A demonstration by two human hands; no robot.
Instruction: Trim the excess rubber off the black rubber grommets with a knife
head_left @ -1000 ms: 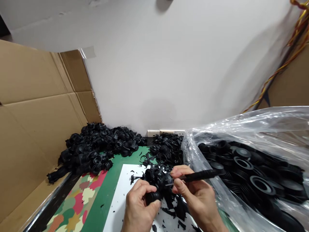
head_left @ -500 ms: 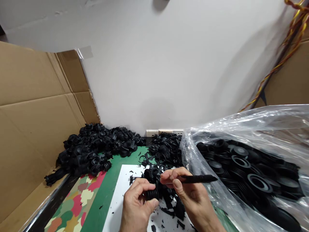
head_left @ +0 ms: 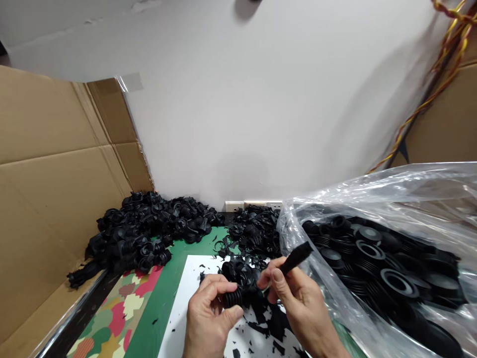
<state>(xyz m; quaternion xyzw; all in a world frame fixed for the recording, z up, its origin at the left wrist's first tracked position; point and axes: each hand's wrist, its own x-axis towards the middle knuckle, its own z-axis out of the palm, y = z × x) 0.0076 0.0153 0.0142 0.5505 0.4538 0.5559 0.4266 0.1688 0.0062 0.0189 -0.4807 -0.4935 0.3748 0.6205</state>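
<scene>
My left hand [head_left: 214,308] is closed round a small ribbed black rubber part [head_left: 233,298], pinched between thumb and fingers. To its right, my right hand [head_left: 298,298] grips a tool with a black wrapped handle [head_left: 297,257]. The handle slants up to the right; the tool's thin front end, by the fingertips, is hard to make out. The hands are a short way apart over a white sheet [head_left: 181,303], where black rubber pieces and scraps [head_left: 274,323] lie beneath and behind them.
A large heap of black parts [head_left: 149,223] lies at the back left, a smaller one [head_left: 257,228] at back centre. At right is a clear plastic bag [head_left: 294,223] of ribbed black parts. Cardboard [head_left: 55,164] stands at left; a power strip [head_left: 234,205] lies against the wall.
My right hand has turned, so the black handle points up instead of lying nearly level. It has shifted slightly right, away from the ribbed part. My left hand keeps its hold, almost unmoved.
</scene>
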